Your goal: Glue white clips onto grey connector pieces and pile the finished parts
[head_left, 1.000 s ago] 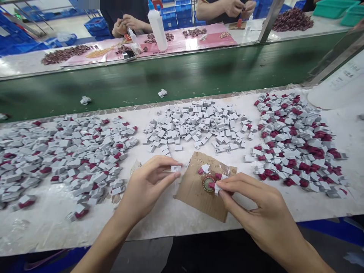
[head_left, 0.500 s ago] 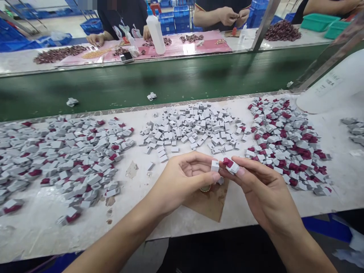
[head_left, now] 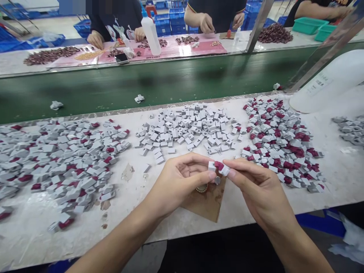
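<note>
The left hand (head_left: 182, 182) pinches a grey block (head_left: 211, 166), the right hand (head_left: 256, 185) a maroon-and-grey piece (head_left: 224, 169), maroon end at the block; whether joined is unclear. The left partly hides a round cap (head_left: 202, 188) on cardboard (head_left: 209, 206). Beyond, a block heap (head_left: 187, 127) crowds the counter (head_left: 236, 206).

This looks like a factory workshop with an assembly line: a long green belt (head_left: 170, 79) runs between a near bench (head_left: 28, 237) and a far bench (head_left: 13, 69). Heaps of small parts (head_left: 184, 127) cover the near side, workers (head_left: 216, 17) sit opposite with a squeeze bottle (head_left: 152, 39) and more piles (head_left: 274, 33), and blue crates (head_left: 178, 21) stand stacked behind them.
</note>
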Available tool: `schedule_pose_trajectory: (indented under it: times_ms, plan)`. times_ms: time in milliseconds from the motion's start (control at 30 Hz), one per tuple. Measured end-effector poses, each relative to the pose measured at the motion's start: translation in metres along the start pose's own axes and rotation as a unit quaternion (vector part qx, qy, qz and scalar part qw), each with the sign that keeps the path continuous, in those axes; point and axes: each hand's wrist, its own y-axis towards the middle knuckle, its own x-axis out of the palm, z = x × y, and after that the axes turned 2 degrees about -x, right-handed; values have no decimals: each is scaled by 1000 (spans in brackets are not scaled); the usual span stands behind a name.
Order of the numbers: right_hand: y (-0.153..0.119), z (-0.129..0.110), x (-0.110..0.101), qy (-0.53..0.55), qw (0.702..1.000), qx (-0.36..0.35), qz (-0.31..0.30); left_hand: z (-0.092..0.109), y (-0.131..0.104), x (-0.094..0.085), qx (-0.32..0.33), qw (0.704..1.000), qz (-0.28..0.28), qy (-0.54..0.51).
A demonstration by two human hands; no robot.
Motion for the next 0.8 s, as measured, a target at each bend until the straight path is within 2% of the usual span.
schedule_pose_trajectory:
  times_ms: [100, 233, 333, 400, 467, 533, 600, 700, 800]
  plan:
    - [3, -6, -2, -46, 999, -9, -24, 2, -1, 0, 8, 999, 5, 31]
    - [12, -18, -3, -50, 997, -16, -59, 11, 3, -1, 22, 997, 1, 70]
    - [28, -25, -6, -70, 995, -7, -69, 24, 21, -2, 29, 989, -23, 146]
    - [45, -29, -13, -131, 990, -10, -60, 38, 41, -4, 54, 972, -27, 227]
    - [71, -34, -25, -250, 967, -32, -24, 56, 67, -8, 91, 942, 4, 323]
    - [108, -41, -44, -380, 922, -61, 47, 78, 94, -14, 119, 900, 74, 413]
    - [153, -50, -67, -449, 883, -76, 118, 98, 122, -25, 129, 865, 150, 462]
    - [224, -61, -103, -518, 832, -67, 188, 121, 166, -44, 104, 843, 218, 481]
    - [282, -65, -131, -569, 794, -35, 212, 129, 208, -60, 53, 830, 249, 496]
